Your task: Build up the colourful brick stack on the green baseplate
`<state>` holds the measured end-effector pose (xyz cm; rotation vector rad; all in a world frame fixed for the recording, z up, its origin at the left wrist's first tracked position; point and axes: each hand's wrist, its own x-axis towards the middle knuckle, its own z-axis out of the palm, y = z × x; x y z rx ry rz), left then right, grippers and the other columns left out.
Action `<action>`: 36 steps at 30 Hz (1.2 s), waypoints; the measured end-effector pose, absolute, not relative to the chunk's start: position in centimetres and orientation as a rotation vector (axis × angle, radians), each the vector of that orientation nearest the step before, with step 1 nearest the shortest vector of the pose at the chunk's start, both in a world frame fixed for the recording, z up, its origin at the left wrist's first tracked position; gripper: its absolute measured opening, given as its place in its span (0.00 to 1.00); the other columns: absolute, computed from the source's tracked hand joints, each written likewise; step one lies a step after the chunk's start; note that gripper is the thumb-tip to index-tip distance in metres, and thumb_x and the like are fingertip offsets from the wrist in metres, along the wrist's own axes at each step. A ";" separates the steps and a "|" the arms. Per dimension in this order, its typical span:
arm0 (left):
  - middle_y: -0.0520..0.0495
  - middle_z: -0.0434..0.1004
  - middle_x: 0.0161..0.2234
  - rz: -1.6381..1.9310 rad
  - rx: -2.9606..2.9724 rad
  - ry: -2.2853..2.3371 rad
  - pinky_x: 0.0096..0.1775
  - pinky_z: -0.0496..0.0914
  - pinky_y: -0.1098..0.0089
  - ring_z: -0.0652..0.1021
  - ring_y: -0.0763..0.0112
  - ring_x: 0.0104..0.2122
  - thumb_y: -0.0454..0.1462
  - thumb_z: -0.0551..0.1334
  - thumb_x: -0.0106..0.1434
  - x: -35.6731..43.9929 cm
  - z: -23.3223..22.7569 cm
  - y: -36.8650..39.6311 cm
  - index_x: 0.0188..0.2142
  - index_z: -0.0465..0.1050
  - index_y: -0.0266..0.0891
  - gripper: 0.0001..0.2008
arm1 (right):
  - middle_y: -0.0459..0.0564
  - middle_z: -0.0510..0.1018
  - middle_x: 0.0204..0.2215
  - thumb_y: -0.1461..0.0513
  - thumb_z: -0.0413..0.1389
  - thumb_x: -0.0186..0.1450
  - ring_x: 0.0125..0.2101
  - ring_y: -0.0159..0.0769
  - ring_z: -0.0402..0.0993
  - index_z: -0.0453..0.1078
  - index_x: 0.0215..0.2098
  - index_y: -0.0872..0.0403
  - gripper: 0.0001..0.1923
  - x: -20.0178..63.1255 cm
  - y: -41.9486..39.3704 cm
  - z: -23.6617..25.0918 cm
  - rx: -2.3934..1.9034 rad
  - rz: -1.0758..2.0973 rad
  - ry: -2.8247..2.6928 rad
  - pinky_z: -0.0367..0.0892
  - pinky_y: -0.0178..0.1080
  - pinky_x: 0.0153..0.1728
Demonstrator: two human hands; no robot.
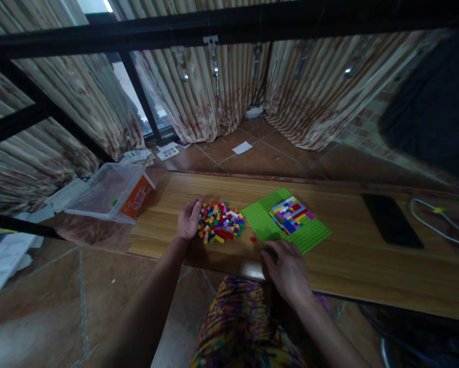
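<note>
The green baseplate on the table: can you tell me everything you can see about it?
The green baseplate is a thin, flat, bright square-cornered sheet, plastic by its look, its surface covered in small studs. It lies flat and turned at an angle on the wood-look tabletop. A patch of multicoloured bricks sits on it, with bare green around. The right hand is at its near edge; whether they touch, I can't tell.
</note>
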<state>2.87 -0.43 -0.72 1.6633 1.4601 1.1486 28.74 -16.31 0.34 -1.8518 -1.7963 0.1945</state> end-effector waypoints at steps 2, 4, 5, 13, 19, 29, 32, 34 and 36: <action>0.43 0.79 0.44 1.145 1.667 1.456 0.51 0.68 0.65 0.77 0.62 0.46 0.54 0.51 0.65 2.8 -0.8 -0.4 0.46 0.76 0.37 0.26 | 0.52 0.77 0.36 0.60 0.54 0.65 0.39 0.44 0.69 0.73 0.42 0.53 0.10 28.9 -16.5 0.3 -1.876 0.179 -1.800 0.65 0.46 0.43; 0.43 0.79 0.44 1.145 1.664 1.449 0.51 0.68 0.64 0.77 0.61 0.47 0.54 0.51 0.64 2.7 -1.0 -0.3 0.46 0.76 0.37 0.26 | 0.52 0.77 0.36 0.61 0.54 0.65 0.39 0.44 0.69 0.73 0.41 0.53 0.09 28.8 -16.5 0.3 -1.882 0.177 -1.798 0.65 0.45 0.43; 0.42 0.79 0.44 1.147 1.659 1.441 0.51 0.68 0.64 0.76 0.61 0.47 0.54 0.52 0.64 2.6 -1.1 -0.3 0.46 0.76 0.37 0.27 | 0.51 0.76 0.35 0.62 0.54 0.65 0.39 0.44 0.69 0.74 0.40 0.53 0.08 28.7 -16.4 0.3 -1.878 0.182 -1.802 0.64 0.44 0.42; 0.41 0.79 0.45 1.156 1.627 1.427 0.52 0.68 0.63 0.76 0.59 0.47 0.57 0.52 0.63 2.7 -0.9 -0.1 0.45 0.75 0.36 0.29 | 0.49 0.77 0.32 0.62 0.52 0.67 0.36 0.41 0.71 0.73 0.33 0.51 0.08 28.9 -15.8 0.3 -1.788 0.233 -1.758 0.64 0.42 0.40; 0.41 0.79 0.45 1.150 1.623 1.457 0.52 0.68 0.63 0.76 0.59 0.47 0.57 0.52 0.62 2.8 -0.7 -0.1 0.45 0.75 0.36 0.29 | 0.50 0.80 0.33 0.56 0.51 0.67 0.33 0.40 0.76 0.74 0.36 0.52 0.11 31.9 -15.7 1.0 -1.777 0.319 -1.454 0.67 0.40 0.37; 0.40 0.79 0.46 1.106 1.685 1.501 0.51 0.68 0.63 0.77 0.59 0.47 0.56 0.50 0.64 2.3 -1.2 0.1 0.47 0.75 0.36 0.29 | 0.51 0.81 0.32 0.51 0.52 0.64 0.32 0.41 0.76 0.74 0.36 0.53 0.15 35.7 -14.8 1.8 -1.886 0.280 -1.135 0.66 0.39 0.34; 0.41 0.79 0.45 1.101 1.674 1.512 0.50 0.69 0.64 0.77 0.59 0.47 0.56 0.50 0.64 2.4 -1.1 0.2 0.46 0.75 0.36 0.29 | 0.51 0.80 0.32 0.51 0.52 0.65 0.32 0.40 0.75 0.74 0.37 0.53 0.16 35.6 -14.5 1.8 -1.862 0.250 -1.130 0.66 0.39 0.34; 0.41 0.79 0.46 1.111 1.663 1.510 0.50 0.69 0.64 0.77 0.60 0.47 0.55 0.51 0.64 2.4 -1.1 0.2 0.46 0.75 0.36 0.28 | 0.51 0.79 0.33 0.50 0.53 0.65 0.34 0.40 0.74 0.74 0.36 0.53 0.16 35.4 -14.1 2.0 -1.822 0.186 -1.161 0.66 0.39 0.35; 0.41 0.79 0.46 1.119 1.655 1.503 0.50 0.69 0.65 0.77 0.60 0.47 0.55 0.51 0.64 2.4 -1.2 0.1 0.46 0.75 0.36 0.28 | 0.51 0.77 0.34 0.51 0.54 0.65 0.37 0.41 0.72 0.75 0.34 0.52 0.15 35.2 -13.4 2.1 -1.772 0.096 -1.199 0.66 0.41 0.39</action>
